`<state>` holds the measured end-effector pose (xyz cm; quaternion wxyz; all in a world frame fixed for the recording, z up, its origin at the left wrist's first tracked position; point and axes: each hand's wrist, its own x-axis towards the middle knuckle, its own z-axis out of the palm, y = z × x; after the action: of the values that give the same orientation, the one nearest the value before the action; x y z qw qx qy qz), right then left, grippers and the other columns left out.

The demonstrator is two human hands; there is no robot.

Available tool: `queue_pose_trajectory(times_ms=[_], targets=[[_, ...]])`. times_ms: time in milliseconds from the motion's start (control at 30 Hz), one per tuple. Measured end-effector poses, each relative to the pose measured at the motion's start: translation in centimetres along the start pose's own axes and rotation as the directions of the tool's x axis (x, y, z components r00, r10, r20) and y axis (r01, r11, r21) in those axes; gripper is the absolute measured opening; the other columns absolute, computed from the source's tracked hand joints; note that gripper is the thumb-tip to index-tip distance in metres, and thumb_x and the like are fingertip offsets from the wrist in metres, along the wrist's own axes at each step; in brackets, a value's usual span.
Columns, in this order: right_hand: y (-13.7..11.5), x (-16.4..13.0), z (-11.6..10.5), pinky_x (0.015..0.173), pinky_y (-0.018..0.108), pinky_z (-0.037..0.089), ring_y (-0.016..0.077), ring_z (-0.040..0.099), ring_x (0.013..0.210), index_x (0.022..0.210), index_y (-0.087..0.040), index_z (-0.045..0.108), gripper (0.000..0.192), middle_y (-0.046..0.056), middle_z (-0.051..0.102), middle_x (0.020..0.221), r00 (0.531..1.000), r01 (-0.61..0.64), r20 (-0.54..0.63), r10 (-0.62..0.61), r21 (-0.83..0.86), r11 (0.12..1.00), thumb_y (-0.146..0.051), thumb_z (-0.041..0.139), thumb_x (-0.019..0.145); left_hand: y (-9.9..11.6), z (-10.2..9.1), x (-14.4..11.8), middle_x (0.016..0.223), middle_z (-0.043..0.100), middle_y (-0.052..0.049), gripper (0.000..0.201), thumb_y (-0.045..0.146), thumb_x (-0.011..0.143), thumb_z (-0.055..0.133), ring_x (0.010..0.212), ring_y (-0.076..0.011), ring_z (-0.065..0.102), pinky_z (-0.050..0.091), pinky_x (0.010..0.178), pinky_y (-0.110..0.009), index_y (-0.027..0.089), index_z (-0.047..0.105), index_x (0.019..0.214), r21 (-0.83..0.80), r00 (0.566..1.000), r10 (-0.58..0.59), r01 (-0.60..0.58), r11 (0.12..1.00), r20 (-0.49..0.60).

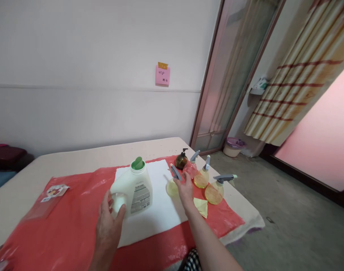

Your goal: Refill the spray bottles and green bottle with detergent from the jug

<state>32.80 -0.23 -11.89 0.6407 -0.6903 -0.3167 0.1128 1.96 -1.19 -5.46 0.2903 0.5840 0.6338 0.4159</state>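
Observation:
My left hand (109, 220) is wrapped round a small clear cup (119, 203), in front of a large pale green jug (140, 192) with a grey label. A green spout (138, 163) shows in the jug's mouth, with no cap over it. My right hand (185, 188) grips a spray bottle (172, 188) by its grey trigger head; pale yellow liquid shows in its round body. Both the jug and this bottle are over a white sheet (157, 218). A folded yellow cloth (200, 207) lies beside my right wrist.
Right of my hand stand a pink spray bottle (190, 169), two yellow spray bottles (201, 178) and a dark pump bottle (181, 161). Red plastic (67, 226) covers much of the table (149, 147). A clear packet (52, 194) lies left; a bin (233, 146) stands on the floor.

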Motion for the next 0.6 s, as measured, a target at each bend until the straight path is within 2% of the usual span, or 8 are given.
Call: queue_pose_trajectory(times_ms=[167,300,367,467,533,600], targets=[[-2.1,-0.7,-1.1,0.119,0.058,0.045,0.0340,0.059,0.139,0.148,-0.016,0.053,0.068,0.019,0.062,0.148,0.975,0.185,-0.137,-0.175,0.067,0.980,-0.055,0.067,0.094,-0.6,0.2,0.1,0.161,0.050,-0.021,0.092,0.061,0.088,0.060,0.140,-0.0414,0.059,0.052,0.113,-0.058,0.019,0.034,0.166,-0.050,1.000,-0.009,0.009,0.999,-0.007],[-4.5,-3.4,-1.0,0.120,0.060,0.044,0.0314,0.056,0.143,0.157,-0.021,0.042,0.071,0.019,0.059,0.153,0.926,0.361,-0.155,-0.343,0.106,0.926,-0.047,0.066,0.095,-0.2,0.0,-0.4,0.151,0.061,-0.019,0.094,0.058,0.090,0.062,0.134,-0.0389,0.065,0.053,0.110,-0.057,0.023,0.026,0.169,-0.109,0.998,-0.017,0.010,0.994,-0.066],[-5.4,-5.3,-0.5,0.115,0.059,0.050,0.0298,0.063,0.135,0.156,-0.023,0.043,0.069,0.017,0.066,0.143,0.901,0.432,-0.096,-0.422,0.129,0.893,-0.039,0.068,0.094,0.1,0.0,-0.9,0.141,0.069,-0.016,0.095,0.056,0.092,0.062,0.129,-0.0366,0.068,0.056,0.104,-0.053,0.025,0.020,0.171,-0.103,0.995,0.014,-0.024,0.994,-0.098],[-6.5,-7.8,0.6,0.099,0.048,0.062,0.0234,0.075,0.104,0.155,-0.024,0.047,0.065,0.009,0.077,0.115,0.863,0.484,0.064,-0.500,0.175,0.858,-0.028,0.066,0.092,0.2,0.4,-1.7,0.122,0.078,-0.012,0.097,0.057,0.093,0.059,0.115,-0.0339,0.075,0.059,0.090,-0.046,0.023,0.014,0.172,-0.069,0.992,0.090,-0.097,0.993,-0.088],[-7.0,-8.8,1.3,0.082,0.037,0.064,0.0172,0.073,0.080,0.157,-0.025,0.047,0.068,0.003,0.078,0.098,0.842,0.477,0.176,-0.510,0.198,0.856,-0.021,0.060,0.091,0.2,0.9,-2.3,0.108,0.080,-0.009,0.099,0.055,0.093,0.059,0.101,-0.0309,0.077,0.059,0.083,-0.041,0.018,0.013,0.173,-0.083,0.988,0.147,-0.150,0.985,-0.039],[-7.3,-9.1,1.6,0.069,0.029,0.060,0.0134,0.066,0.066,0.161,-0.026,0.043,0.074,-0.003,0.075,0.085,0.831,0.445,0.268,-0.488,0.207,0.871,-0.015,0.054,0.089,0.2,1.5,-2.9,0.096,0.078,-0.004,0.096,0.050,0.094,0.058,0.090,-0.0271,0.076,0.058,0.080,-0.037,0.016,0.013,0.173,-0.111,0.982,0.189,-0.188,0.976,-0.001]])
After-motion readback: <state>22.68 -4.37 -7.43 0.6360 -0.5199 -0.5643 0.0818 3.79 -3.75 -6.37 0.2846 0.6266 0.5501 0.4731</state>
